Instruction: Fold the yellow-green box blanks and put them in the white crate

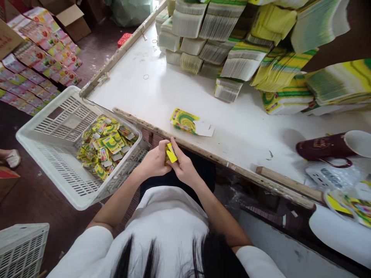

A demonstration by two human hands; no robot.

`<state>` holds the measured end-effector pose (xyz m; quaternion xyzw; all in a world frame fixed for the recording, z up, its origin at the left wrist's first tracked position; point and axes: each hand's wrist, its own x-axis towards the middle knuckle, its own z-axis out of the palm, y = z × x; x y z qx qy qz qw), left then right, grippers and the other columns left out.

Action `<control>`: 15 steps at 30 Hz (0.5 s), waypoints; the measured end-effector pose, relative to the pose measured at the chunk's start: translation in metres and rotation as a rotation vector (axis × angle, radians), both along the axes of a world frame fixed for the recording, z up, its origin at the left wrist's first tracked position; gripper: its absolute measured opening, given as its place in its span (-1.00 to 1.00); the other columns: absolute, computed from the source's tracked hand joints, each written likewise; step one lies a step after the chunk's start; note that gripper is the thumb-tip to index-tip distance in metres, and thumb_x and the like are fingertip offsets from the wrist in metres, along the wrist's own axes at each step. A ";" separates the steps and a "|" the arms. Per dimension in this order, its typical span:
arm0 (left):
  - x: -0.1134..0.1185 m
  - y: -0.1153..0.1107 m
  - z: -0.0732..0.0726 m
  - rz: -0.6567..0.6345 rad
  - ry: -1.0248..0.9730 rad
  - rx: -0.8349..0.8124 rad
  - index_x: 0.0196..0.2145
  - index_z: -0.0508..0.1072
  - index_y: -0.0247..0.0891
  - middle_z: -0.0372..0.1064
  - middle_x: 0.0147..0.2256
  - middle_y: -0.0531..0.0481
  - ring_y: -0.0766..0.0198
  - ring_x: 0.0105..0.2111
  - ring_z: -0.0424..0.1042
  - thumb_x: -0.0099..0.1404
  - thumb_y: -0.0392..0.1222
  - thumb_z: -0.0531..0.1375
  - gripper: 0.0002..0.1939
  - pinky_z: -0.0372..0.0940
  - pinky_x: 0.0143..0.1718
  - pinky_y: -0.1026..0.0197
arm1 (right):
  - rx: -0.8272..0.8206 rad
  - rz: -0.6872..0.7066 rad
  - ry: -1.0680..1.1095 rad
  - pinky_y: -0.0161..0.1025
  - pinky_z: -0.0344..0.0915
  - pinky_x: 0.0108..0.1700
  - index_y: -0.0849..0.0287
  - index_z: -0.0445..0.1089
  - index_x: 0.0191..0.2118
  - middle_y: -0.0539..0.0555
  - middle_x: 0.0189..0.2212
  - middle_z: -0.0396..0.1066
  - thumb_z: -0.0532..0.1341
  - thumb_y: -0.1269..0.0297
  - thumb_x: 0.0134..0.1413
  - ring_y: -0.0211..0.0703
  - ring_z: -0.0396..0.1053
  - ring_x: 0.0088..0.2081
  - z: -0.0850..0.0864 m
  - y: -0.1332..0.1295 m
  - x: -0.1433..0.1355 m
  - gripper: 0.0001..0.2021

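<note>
Both my hands meet over my lap, just in front of the table's wooden edge, around one small yellow box point(171, 153). My left hand point(155, 160) grips its left side, fingers curled. On the right side, my right hand point(184, 164) holds it between thumb and fingers. Part of the box is hidden by the fingers. A flat yellow-green carton point(188, 122) with a white flap lies on the white table point(130, 92), just beyond my hands. To my left, a white plastic basket point(58, 154) holds a heap of small yellow-green boxes point(108, 144).
Tall stacks of flat cartons point(223, 21) stand along the table's far side. At the right are a dark mug point(321, 146) lying on its side and a white power strip point(319, 175). Pink boxes point(37, 58) and another white basket point(26, 247) are on the floor at left.
</note>
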<state>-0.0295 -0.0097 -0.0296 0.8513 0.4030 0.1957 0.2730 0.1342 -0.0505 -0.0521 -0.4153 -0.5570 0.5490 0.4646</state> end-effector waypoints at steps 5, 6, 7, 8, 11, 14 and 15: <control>-0.001 -0.001 0.006 0.116 0.041 0.135 0.09 0.13 -0.24 0.30 0.01 -0.24 -0.03 0.01 0.38 0.07 -0.27 0.26 -0.36 0.33 -0.02 -0.04 | 0.011 -0.242 -0.024 -0.02 0.11 0.35 0.01 -0.05 0.43 0.08 0.33 0.17 0.10 0.08 0.33 0.01 0.18 0.31 -0.001 0.003 0.003 -0.37; -0.003 -0.001 0.007 0.109 0.036 0.136 0.08 0.16 -0.22 0.33 -0.01 -0.21 -0.01 0.00 0.38 0.07 -0.28 0.26 -0.38 0.33 -0.02 -0.03 | 0.057 -0.239 -0.066 -0.01 0.09 0.36 0.00 -0.06 0.43 0.08 0.36 0.12 0.10 0.09 0.33 0.02 0.14 0.34 -0.002 0.004 0.004 -0.37; -0.005 -0.002 0.008 0.102 0.022 0.134 0.06 0.19 -0.21 0.35 -0.04 -0.17 0.01 -0.03 0.40 0.06 -0.30 0.26 -0.40 0.34 -0.03 0.00 | 0.115 -0.207 -0.129 0.01 0.07 0.37 0.01 -0.06 0.43 0.09 0.39 0.04 0.10 0.11 0.33 0.04 0.08 0.37 -0.002 0.004 0.006 -0.37; -0.007 -0.001 0.009 0.102 0.008 0.135 0.04 0.21 -0.21 0.37 -0.07 -0.14 0.04 -0.06 0.41 0.04 -0.31 0.26 -0.41 0.35 -0.04 0.02 | 0.169 -0.158 -0.200 0.01 0.06 0.37 0.01 -0.03 0.42 0.10 0.41 -0.04 0.11 0.12 0.33 0.06 0.01 0.39 -0.002 0.004 0.007 -0.38; -0.011 0.001 0.009 0.109 0.008 0.148 0.03 0.25 -0.20 0.41 -0.09 -0.13 0.04 -0.08 0.42 0.04 -0.31 0.28 -0.42 0.36 -0.04 0.03 | 0.244 -0.057 -0.354 0.02 0.15 0.33 0.00 0.14 0.36 0.13 0.42 -0.07 0.14 0.13 0.31 0.09 -0.01 0.40 -0.001 0.007 0.013 -0.45; -0.014 0.006 0.011 0.099 -0.003 0.094 0.05 0.26 -0.20 0.42 -0.05 -0.14 0.04 -0.06 0.44 0.05 -0.26 0.32 -0.40 0.37 -0.02 0.03 | 0.286 -0.022 -0.358 0.04 0.19 0.31 -0.06 0.38 0.19 0.11 0.36 0.08 0.17 0.19 0.29 0.07 0.11 0.35 -0.001 0.013 0.024 -0.62; -0.015 0.007 0.012 0.098 -0.015 0.064 0.07 0.25 -0.20 0.43 -0.04 -0.14 0.04 -0.05 0.45 0.03 -0.25 0.33 -0.37 0.37 -0.02 0.04 | 0.306 0.003 -0.343 0.05 0.19 0.31 -0.07 0.44 0.13 0.11 0.35 0.12 0.19 0.21 0.28 0.06 0.14 0.33 -0.001 0.015 0.028 -0.67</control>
